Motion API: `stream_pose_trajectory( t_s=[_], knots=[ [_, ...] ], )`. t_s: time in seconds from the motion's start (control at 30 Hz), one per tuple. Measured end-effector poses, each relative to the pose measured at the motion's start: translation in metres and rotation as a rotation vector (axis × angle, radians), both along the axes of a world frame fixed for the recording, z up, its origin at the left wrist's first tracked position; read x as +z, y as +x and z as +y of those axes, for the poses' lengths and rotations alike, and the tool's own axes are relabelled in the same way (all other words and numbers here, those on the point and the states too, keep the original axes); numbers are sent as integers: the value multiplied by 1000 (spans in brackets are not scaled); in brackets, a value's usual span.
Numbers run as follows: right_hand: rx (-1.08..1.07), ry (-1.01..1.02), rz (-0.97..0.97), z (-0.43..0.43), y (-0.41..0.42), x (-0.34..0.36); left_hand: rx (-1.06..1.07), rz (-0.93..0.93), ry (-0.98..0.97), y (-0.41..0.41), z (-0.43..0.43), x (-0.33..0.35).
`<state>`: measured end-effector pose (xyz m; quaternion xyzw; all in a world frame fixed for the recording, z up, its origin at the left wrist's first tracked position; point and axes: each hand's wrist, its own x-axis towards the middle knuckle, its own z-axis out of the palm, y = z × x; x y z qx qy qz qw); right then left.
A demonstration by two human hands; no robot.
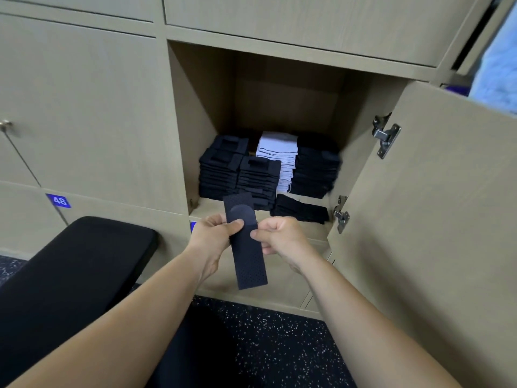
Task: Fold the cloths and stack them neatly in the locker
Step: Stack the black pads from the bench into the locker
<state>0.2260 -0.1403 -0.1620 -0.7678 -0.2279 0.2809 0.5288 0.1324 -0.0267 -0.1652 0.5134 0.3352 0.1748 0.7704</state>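
Observation:
A long, narrow black perforated cloth (248, 256) hangs upright in front of the open locker (201, 107). My left hand (214, 236) pinches its left edge near the top, thumb on the front. On the opposite edge, my right hand (279, 236) pinches it at the same height. Inside the locker stand stacks of folded black cloths (221, 172), a second black stack (258, 177), a white stack (277, 155) and a black stack (316, 169) at the right. A low black pile (300, 210) lies at the front right of the shelf.
The locker door (433, 219) stands open to the right, with two metal hinges (384, 135). A black padded bench (70, 275) sits at the lower left. Closed locker doors fill the left, one labelled 48 (58, 201). The floor (279, 345) is dark and speckled.

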Motion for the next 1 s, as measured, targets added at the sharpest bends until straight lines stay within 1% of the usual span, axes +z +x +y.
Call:
stream_pose_trajectory(
  t_s=[0.3,0.4,0.47,0.57,0.67,0.73,0.87,0.93,1.0],
  knots=[
    [-180,22,-49,-17,58,1,-29,109,188,18,2,-5],
    [-289,0,-150,-18,89,4,-60,137,241,32,6,-11],
    [-358,-54,-294,-16,112,5,-69,152,294,44,10,-18],
    [-407,-235,-607,-12,142,9,-128,219,460,62,16,-31],
    [-384,-452,-953,-6,163,10,-220,295,625,77,24,-45],
    [-338,-576,-1136,-2,175,3,-253,340,703,84,30,-53],
    [-219,-691,-1356,5,196,-22,-316,403,839,94,34,-61],
    [-211,-771,-1450,8,195,-34,-350,425,895,100,33,-67],
    [-187,-780,-1524,10,191,-48,-379,433,935,107,32,-73]
  ],
)
